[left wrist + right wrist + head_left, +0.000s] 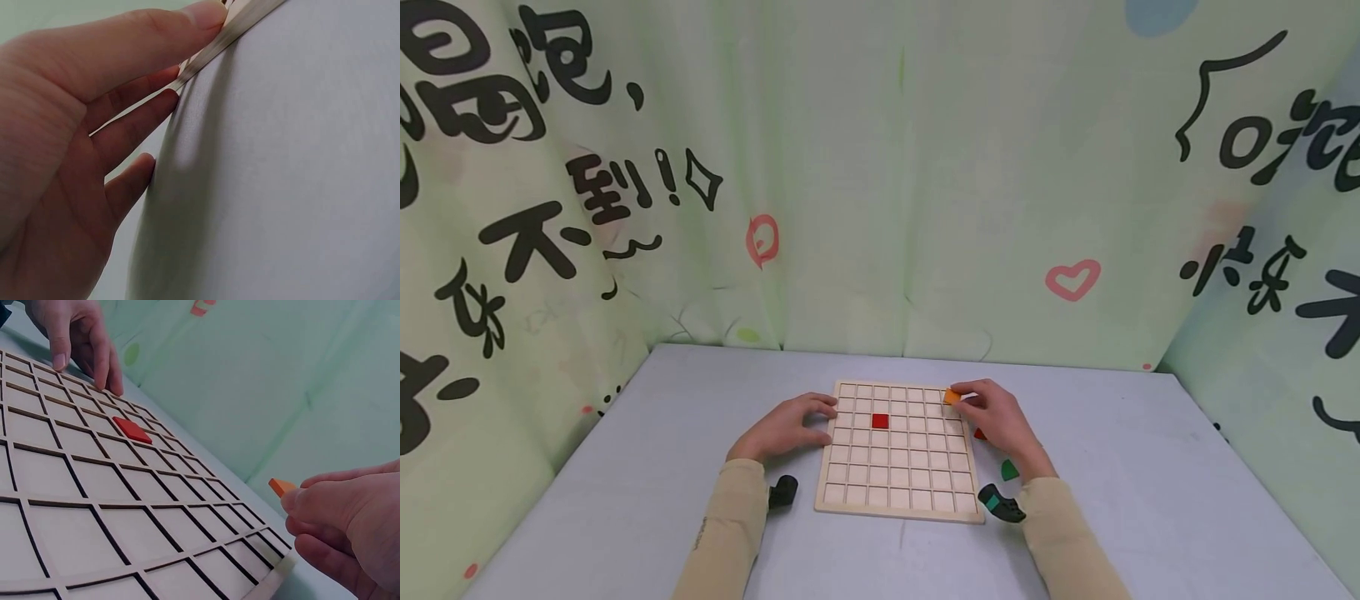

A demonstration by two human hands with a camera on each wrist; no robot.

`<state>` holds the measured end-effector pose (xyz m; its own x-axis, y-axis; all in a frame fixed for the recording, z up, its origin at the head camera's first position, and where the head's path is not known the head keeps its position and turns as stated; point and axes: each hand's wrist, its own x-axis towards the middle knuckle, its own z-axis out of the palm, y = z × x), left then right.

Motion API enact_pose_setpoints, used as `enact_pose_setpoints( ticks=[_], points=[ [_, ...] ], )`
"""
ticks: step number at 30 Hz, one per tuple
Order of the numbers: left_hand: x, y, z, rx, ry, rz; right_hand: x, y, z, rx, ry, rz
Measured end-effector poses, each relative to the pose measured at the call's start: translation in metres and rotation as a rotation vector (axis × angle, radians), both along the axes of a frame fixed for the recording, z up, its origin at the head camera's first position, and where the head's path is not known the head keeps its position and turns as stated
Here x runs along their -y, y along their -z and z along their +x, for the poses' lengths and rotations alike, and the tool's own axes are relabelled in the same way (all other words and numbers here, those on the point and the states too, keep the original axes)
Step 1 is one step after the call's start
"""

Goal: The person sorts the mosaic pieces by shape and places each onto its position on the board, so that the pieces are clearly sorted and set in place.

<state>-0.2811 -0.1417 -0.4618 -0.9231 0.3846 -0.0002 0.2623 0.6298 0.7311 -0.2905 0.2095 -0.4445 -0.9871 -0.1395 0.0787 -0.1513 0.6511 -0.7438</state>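
A pale wooden grid board [877, 478] lies on the table, with a red square tile [880, 421] in one of its cells towards the far left. My left hand [787, 427] rests at the board's left edge, thumb and fingertips on the rim with the fingers extended. Between thumb and fingers my right hand [997, 418] pinches an orange tile [952, 397]. In the right wrist view the orange tile [282, 486] is raised above the board near its far right corner.
Right of the board, a red piece [980, 434] shows partly behind my right hand and a green piece [1009, 470] lies nearer. Dark wrist straps [1000, 504] show at both sleeves. A printed curtain [910, 183] stands behind the white table [715, 375].
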Motion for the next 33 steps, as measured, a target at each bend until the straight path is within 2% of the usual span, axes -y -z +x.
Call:
enact_pose_setpoints(
  ticks=[5,12,19,33],
  points=[
    [0.0,0.001,0.0,-0.005,-0.001,-0.01,0.01,-0.001,0.001,-0.061,-0.058,0.023],
    [-0.002,-0.001,0.001,0.004,-0.009,-0.016,0.025,0.001,0.002,-0.054,-0.093,0.008],
    [-0.001,-0.001,0.001,0.001,-0.005,-0.003,0.042,0.005,0.001,-0.09,-0.165,0.048],
    [0.0,-0.001,0.001,-0.005,0.003,-0.002,0.065,0.005,0.003,-0.119,-0.243,0.101]
  ],
)
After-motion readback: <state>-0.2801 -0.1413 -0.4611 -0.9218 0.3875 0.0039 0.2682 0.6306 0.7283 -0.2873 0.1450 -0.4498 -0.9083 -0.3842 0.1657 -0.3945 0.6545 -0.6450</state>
